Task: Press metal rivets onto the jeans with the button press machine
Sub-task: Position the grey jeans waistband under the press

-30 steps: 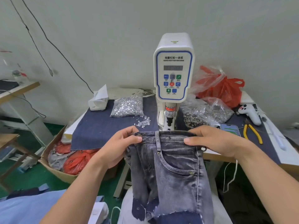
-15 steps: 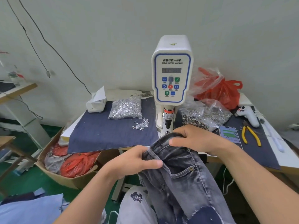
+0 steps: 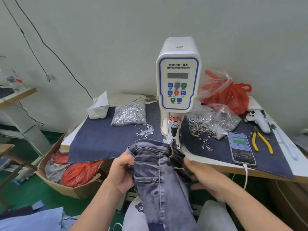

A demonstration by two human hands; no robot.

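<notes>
Grey washed jeans hang bunched over my lap, the waistband folded toward the table edge just below the press die. My left hand grips the left side of the waistband. On the right side, my right hand holds the fabric from beneath, its fingers partly hidden by the cloth. The white button press machine stands upright behind the jeans. A bag of silver rivets lies left of it, with loose rivets beside. A bag of ring caps lies to the right.
A phone on a cable, yellow pliers and a white handheld tool lie on the denim mat at right. A red plastic bag sits behind. A tissue box is back left. A cardboard box of bags stands left of the table.
Both hands have turned and folded the waistband and pulled it lower toward my lap. My right hand moved from on top of the waistband to under its right side.
</notes>
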